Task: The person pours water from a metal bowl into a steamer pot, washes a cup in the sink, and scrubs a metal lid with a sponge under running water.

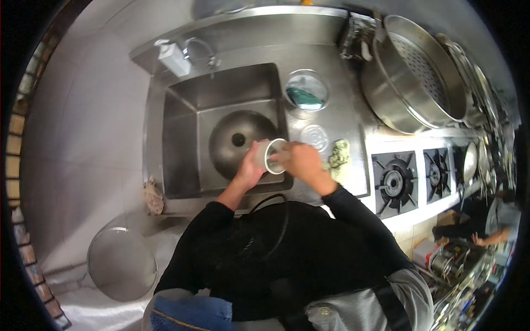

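My left hand [249, 165] is wrapped round a white cup [261, 155], held tilted over the right front part of the steel sink [182, 154]. My right hand [306, 163] is at the cup's mouth, its fingers curled and partly inside the rim. Whether those fingers hold something small is hidden. Right of the cup, a clear round lid [315, 137] lies on the steel counter. Beyond it stands a round bowl [316, 78] with a green scouring pad [302, 98] in it. A crumpled greenish cloth [339, 154] lies near my right wrist.
A white bottle [174, 59] stands by the faucet [211, 59]. Large steel pots [389, 91] rest at the back right, beside gas burners [393, 182]. A rag [153, 197] hangs at the sink's left corner. A round strainer [122, 263] is lower left. Another person's hand [479, 239] shows far right.
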`<control>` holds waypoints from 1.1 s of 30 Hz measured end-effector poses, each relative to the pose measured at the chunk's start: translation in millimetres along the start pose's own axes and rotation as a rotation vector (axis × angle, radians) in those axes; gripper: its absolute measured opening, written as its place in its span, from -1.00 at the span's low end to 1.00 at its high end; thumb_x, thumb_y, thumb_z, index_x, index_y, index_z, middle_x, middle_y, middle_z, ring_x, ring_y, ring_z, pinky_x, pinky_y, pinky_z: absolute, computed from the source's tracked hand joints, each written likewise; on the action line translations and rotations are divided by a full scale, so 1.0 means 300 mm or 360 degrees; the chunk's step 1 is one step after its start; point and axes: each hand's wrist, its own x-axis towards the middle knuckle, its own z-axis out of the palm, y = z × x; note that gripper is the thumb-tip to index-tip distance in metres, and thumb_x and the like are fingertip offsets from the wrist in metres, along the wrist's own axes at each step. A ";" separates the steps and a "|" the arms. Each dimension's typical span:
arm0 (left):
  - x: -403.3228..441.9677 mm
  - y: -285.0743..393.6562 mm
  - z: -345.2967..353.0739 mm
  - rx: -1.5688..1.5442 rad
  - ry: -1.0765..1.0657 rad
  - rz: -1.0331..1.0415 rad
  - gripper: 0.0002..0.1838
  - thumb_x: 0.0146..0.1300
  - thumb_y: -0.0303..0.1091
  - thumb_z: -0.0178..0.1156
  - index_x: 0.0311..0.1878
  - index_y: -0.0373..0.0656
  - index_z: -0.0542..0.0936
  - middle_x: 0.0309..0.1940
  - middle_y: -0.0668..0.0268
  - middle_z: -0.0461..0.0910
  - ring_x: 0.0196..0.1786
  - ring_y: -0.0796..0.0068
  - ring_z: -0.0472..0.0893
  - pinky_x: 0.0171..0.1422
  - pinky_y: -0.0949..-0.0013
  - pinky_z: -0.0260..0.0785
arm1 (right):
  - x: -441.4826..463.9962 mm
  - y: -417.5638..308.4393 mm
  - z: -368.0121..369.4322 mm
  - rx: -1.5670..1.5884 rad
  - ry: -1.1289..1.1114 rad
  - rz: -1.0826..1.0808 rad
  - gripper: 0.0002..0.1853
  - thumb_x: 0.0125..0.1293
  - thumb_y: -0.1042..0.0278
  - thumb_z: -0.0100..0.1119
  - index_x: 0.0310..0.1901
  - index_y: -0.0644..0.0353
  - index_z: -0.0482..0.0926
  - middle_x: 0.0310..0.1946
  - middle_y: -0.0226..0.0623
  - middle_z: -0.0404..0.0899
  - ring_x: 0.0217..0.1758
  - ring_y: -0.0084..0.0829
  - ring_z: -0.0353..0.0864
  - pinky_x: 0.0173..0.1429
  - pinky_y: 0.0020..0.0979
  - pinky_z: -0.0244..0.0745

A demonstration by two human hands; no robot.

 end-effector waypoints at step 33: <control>0.068 -0.083 0.014 -0.0037 -0.0006 -0.0113 -0.30 0.40 0.29 -0.20 0.35 -0.08 0.27 0.30 0.22 0.37 0.33 0.25 0.39 0.38 0.03 0.26 | 0.051 0.146 0.011 0.0399 -0.0235 -0.0403 0.05 -0.17 -0.06 0.51 0.34 0.25 0.24 0.16 0.13 0.30 0.05 0.08 0.54 0.12 -0.18 0.51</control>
